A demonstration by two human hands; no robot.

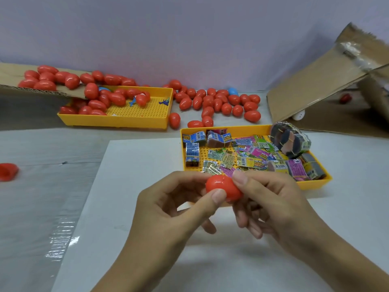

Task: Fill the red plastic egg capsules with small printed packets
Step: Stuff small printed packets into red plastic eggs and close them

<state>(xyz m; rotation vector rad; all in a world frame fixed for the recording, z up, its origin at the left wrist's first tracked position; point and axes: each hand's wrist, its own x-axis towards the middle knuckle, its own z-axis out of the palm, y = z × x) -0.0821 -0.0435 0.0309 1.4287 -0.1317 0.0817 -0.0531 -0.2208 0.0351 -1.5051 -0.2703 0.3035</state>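
A red egg capsule [223, 187] is held between both hands over the white sheet, just in front of the packet tray. My left hand [168, 209] pinches its left end with thumb and fingers. My right hand [271, 205] pinches its right end. The capsule looks closed; what is inside is hidden. Behind it a yellow tray [315, 184] holds many small printed packets [252, 154] and a banded bundle of packets [291, 141].
A second yellow tray [145, 120] at the back left holds red eggs spilling from a cardboard flap [12, 74]. Loose red eggs [219, 102] lie behind the packet tray. A red half shell [7, 171] sits at the far left. An open cardboard box [328, 81] stands at right.
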